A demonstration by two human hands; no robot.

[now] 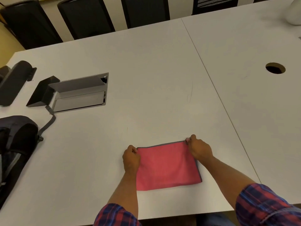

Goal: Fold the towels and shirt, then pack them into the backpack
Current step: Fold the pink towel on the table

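Note:
A pink towel with a grey hem lies folded in a rectangle on the white table, near the front edge. My left hand pinches its far left corner. My right hand pinches its far right corner. Both corners rest at table level. A dark backpack lies at the left edge of the table, partly out of frame, with a grey strap trailing toward the middle. No shirt or other towel is in sight.
An open cable hatch with a raised grey lid sits left of centre. A round cable hole is at the right. A black object lies at the far left. Black chairs line the far edge.

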